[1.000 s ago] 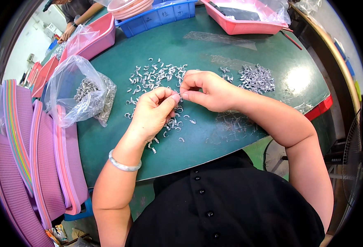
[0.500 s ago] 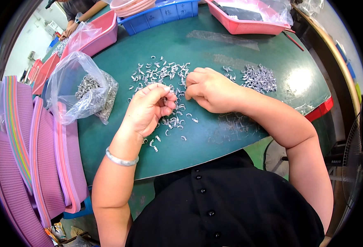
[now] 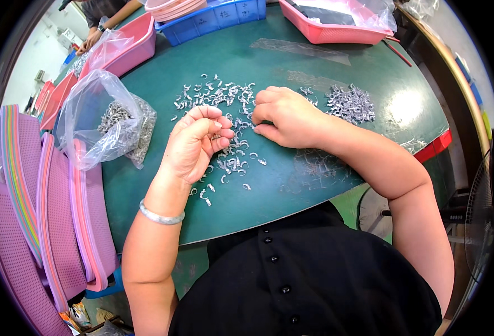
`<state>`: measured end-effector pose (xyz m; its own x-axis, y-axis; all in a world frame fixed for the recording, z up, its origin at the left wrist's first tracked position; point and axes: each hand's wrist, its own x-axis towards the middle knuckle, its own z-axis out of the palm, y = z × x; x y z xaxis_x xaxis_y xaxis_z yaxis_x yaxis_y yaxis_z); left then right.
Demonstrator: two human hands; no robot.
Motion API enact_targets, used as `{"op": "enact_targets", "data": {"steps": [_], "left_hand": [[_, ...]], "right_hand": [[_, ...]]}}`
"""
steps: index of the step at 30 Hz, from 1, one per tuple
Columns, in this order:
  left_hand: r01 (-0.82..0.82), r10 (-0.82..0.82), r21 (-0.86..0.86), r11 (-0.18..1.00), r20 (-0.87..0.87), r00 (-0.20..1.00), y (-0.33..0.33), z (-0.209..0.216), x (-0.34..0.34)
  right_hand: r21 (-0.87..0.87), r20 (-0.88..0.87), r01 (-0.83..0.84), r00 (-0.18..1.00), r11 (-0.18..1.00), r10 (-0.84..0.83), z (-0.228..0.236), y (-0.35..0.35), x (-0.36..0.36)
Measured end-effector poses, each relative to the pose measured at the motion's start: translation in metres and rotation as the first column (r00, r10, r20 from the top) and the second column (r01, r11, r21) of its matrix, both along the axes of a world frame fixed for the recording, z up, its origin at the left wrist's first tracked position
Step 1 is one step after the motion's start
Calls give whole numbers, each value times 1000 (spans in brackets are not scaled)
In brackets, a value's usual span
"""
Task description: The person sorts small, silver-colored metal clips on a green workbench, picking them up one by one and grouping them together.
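Small silvery curved metal pieces, shaped like little open hoops, lie scattered in a loose pile [image 3: 219, 93] on the green table. At the left side of this pile, my left hand [image 3: 193, 143] is raised palm inward, its fingers curled and the thumb drawn in against them. Whatever it pinches is too small to make out. My right hand [image 3: 287, 119] rests at the pile's right edge, back upward, fingers bent down and closed. Its fingertips are partly hidden. To the right of that hand sits a denser heap [image 3: 349, 105] of similar pieces, with a few strays beside it.
An open clear plastic bag [image 3: 98, 126] of metal pieces stands on the left. Purple perforated baskets [image 3: 56, 218] crowd the table's left edge. Pink trays [image 3: 342, 35] and a blue crate [image 3: 219, 21] line the far side. Another person's hands [image 3: 92, 40] work at far left.
My left hand has tilted back slightly, its fingers loosening a little and lifting from the pieces. My right hand has shifted slightly, its thumb now lower and more visible. The view has moved slightly.
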<state>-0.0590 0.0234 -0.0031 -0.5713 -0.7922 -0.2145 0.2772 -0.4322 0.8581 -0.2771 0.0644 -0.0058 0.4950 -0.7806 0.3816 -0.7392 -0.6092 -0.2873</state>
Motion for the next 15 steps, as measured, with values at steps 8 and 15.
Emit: {"op": "enact_targets", "data": {"steps": [8, 15], "left_hand": [[89, -74, -68, 994, 194, 978, 7, 4, -6], [173, -170, 2, 985, 174, 970, 14, 11, -5]], "right_hand": [[-177, 178, -58, 980, 983, 90, -2, -2, 3], [-448, 81, -111, 983, 887, 164, 8, 0, 9]]}}
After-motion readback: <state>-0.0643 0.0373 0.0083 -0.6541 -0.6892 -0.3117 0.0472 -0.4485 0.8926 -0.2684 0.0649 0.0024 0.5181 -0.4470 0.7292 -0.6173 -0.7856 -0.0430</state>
